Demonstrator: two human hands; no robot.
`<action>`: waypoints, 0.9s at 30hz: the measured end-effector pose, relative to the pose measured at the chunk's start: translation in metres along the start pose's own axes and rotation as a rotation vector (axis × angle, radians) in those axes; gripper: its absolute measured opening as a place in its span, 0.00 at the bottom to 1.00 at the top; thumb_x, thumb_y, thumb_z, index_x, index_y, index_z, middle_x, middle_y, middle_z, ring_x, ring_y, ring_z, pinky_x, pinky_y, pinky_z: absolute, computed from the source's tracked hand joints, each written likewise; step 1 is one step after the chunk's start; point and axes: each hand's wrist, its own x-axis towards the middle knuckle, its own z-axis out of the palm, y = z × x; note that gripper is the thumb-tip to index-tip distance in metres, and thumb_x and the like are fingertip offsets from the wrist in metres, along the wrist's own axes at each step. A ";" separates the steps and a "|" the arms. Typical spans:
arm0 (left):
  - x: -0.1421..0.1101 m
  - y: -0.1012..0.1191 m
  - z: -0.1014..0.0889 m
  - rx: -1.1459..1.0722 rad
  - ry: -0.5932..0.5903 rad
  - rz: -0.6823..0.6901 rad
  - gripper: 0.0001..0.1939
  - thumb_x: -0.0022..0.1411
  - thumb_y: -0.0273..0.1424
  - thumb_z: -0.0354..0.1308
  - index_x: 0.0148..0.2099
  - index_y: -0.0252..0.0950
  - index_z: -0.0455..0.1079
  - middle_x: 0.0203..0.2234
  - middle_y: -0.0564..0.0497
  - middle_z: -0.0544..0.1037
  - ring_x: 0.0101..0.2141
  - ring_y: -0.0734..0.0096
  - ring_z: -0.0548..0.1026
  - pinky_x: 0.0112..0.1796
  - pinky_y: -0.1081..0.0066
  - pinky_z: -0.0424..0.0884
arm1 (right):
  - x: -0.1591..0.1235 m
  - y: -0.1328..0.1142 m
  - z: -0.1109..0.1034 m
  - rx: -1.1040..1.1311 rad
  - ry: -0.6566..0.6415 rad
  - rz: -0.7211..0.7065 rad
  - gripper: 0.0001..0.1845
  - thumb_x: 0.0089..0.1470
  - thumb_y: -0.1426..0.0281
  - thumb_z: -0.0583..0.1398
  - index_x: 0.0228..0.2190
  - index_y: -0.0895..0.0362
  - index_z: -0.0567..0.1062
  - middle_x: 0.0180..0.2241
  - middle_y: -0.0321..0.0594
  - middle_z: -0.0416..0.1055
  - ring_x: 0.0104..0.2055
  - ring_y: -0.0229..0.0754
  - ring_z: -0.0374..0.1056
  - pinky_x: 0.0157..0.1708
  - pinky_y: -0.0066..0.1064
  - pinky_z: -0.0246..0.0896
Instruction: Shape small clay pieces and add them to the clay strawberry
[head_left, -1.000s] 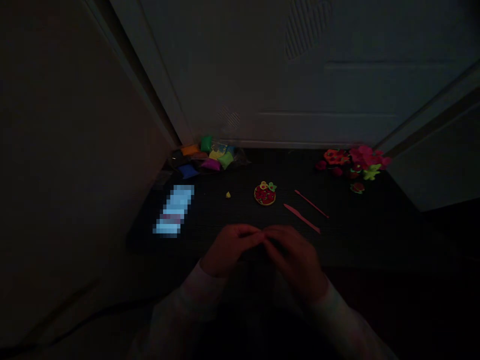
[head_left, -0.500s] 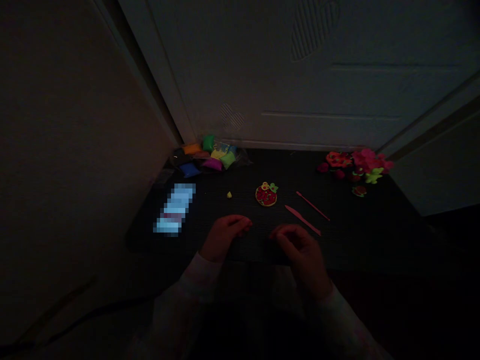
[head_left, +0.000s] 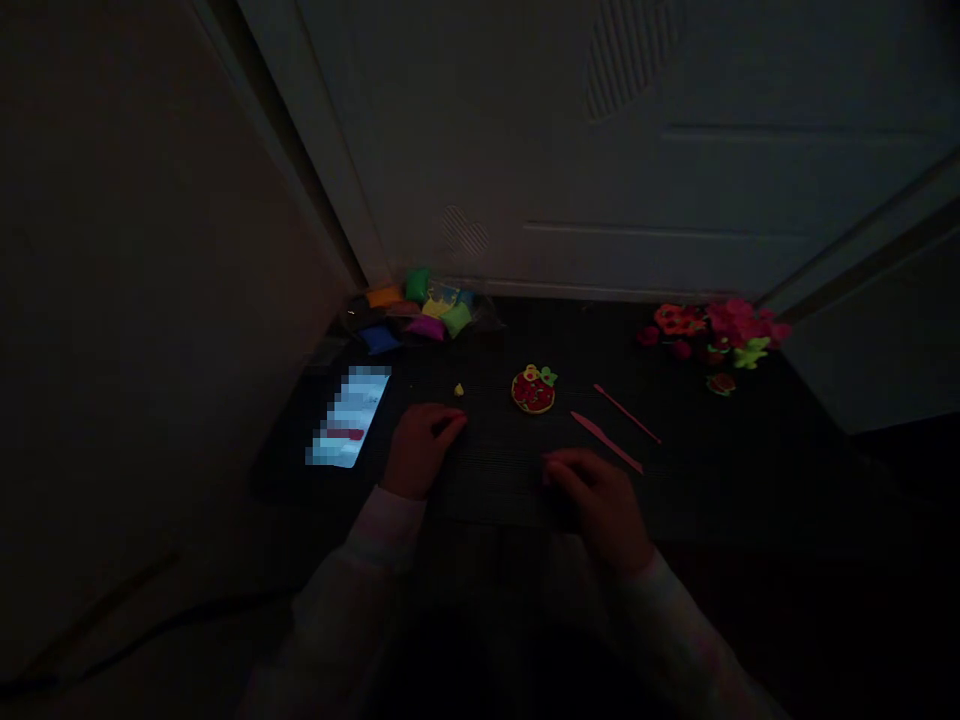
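My left hand (head_left: pixel 420 450) is closed above the table, thumb and fingers drawn together. Its fingertips are just short of a small yellow lump (head_left: pixel 459 390). Whether anything sits in that pinch is too dark to tell. My right hand (head_left: pixel 600 505) has its fingers curled in and pressed to the thumb; anything held there is hidden. Beyond and between the hands lies a round red clay piece (head_left: pixel 533 392) with a yellow rim, small green bits and two flower-like shapes on top. Right of it are a pink clay knife (head_left: pixel 607 442) and a thin pink stick tool (head_left: pixel 628 414).
A lit phone (head_left: pixel 349 418) lies at the left. Behind it are bags of coloured clay (head_left: pixel 426 327). Pink and red flower-like pieces (head_left: pixel 739 325) and a small round piece (head_left: pixel 722 384) are at the right. A white panelled door (head_left: pixel 480 265) borders the dark table (head_left: pixel 480 500).
My left hand has moved left and slightly forward, toward the yellow lump. My right hand has shifted only a little, its fingers curling tighter.
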 end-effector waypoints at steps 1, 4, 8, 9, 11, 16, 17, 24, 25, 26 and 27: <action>0.003 -0.002 -0.001 0.021 0.002 0.027 0.04 0.43 0.31 0.61 0.27 0.40 0.74 0.29 0.51 0.75 0.38 0.62 0.67 0.45 0.64 0.57 | 0.001 0.001 -0.001 -0.021 0.011 -0.003 0.07 0.42 0.65 0.60 0.21 0.56 0.72 0.20 0.34 0.70 0.24 0.37 0.65 0.25 0.29 0.60; 0.007 -0.004 0.001 0.050 -0.030 0.088 0.04 0.44 0.32 0.60 0.27 0.41 0.74 0.28 0.51 0.75 0.37 0.63 0.68 0.43 0.65 0.59 | 0.003 0.005 -0.003 -0.064 0.051 -0.021 0.09 0.39 0.63 0.62 0.19 0.56 0.71 0.20 0.33 0.69 0.24 0.37 0.64 0.24 0.29 0.60; 0.004 -0.001 0.008 0.055 -0.071 0.134 0.05 0.46 0.33 0.60 0.29 0.41 0.75 0.29 0.51 0.76 0.34 0.66 0.70 0.40 0.68 0.62 | 0.007 0.006 0.000 -0.101 0.031 -0.046 0.08 0.43 0.64 0.60 0.25 0.55 0.73 0.26 0.36 0.73 0.30 0.39 0.68 0.30 0.32 0.62; 0.003 -0.001 0.009 0.062 -0.067 0.142 0.05 0.46 0.33 0.60 0.29 0.41 0.74 0.29 0.51 0.76 0.34 0.65 0.70 0.40 0.68 0.62 | 0.008 0.005 0.000 -0.111 0.021 -0.051 0.08 0.45 0.64 0.58 0.27 0.55 0.74 0.27 0.36 0.73 0.31 0.40 0.68 0.32 0.32 0.63; 0.004 -0.002 0.008 0.086 -0.045 0.151 0.06 0.45 0.32 0.60 0.30 0.41 0.74 0.29 0.50 0.76 0.35 0.64 0.69 0.40 0.67 0.61 | 0.010 0.003 0.000 -0.134 0.012 -0.060 0.09 0.48 0.64 0.56 0.30 0.55 0.73 0.27 0.36 0.73 0.31 0.39 0.68 0.32 0.32 0.63; 0.011 -0.012 -0.001 0.149 0.003 0.175 0.04 0.47 0.32 0.59 0.29 0.41 0.73 0.28 0.49 0.75 0.36 0.61 0.67 0.42 0.63 0.59 | 0.012 0.008 -0.004 -0.228 0.052 -0.083 0.12 0.48 0.62 0.56 0.20 0.56 0.69 0.18 0.33 0.69 0.22 0.37 0.65 0.21 0.28 0.60; 0.013 -0.014 -0.002 0.153 0.003 0.182 0.04 0.47 0.31 0.59 0.28 0.41 0.73 0.28 0.49 0.75 0.36 0.61 0.67 0.43 0.63 0.59 | 0.011 0.010 -0.005 -0.251 0.060 -0.089 0.13 0.46 0.61 0.57 0.18 0.56 0.68 0.18 0.33 0.68 0.21 0.37 0.65 0.20 0.29 0.60; 0.017 -0.022 0.000 0.066 0.005 0.169 0.06 0.47 0.30 0.59 0.31 0.40 0.74 0.32 0.47 0.74 0.41 0.58 0.65 0.47 0.59 0.55 | 0.016 0.021 -0.003 -0.373 -0.012 -0.229 0.10 0.49 0.66 0.55 0.31 0.55 0.73 0.32 0.40 0.73 0.36 0.42 0.69 0.38 0.36 0.64; 0.017 -0.021 0.000 0.037 0.010 0.156 0.06 0.47 0.30 0.59 0.31 0.40 0.74 0.32 0.47 0.74 0.41 0.58 0.65 0.47 0.59 0.54 | 0.017 0.021 -0.002 -0.388 -0.026 -0.256 0.10 0.50 0.67 0.54 0.32 0.55 0.73 0.33 0.41 0.73 0.37 0.42 0.68 0.39 0.37 0.63; 0.016 -0.021 -0.001 0.005 0.019 0.141 0.07 0.46 0.30 0.59 0.32 0.40 0.74 0.33 0.47 0.74 0.41 0.58 0.65 0.48 0.58 0.54 | 0.019 0.021 -0.001 -0.403 -0.038 -0.281 0.10 0.50 0.67 0.54 0.32 0.55 0.73 0.33 0.42 0.73 0.37 0.43 0.68 0.39 0.37 0.63; 0.014 -0.019 -0.001 -0.033 0.031 0.123 0.08 0.46 0.30 0.60 0.32 0.40 0.74 0.33 0.47 0.74 0.42 0.57 0.65 0.48 0.58 0.53 | 0.019 0.020 -0.001 -0.415 -0.047 -0.305 0.10 0.50 0.68 0.54 0.33 0.56 0.73 0.33 0.42 0.73 0.37 0.43 0.69 0.39 0.37 0.63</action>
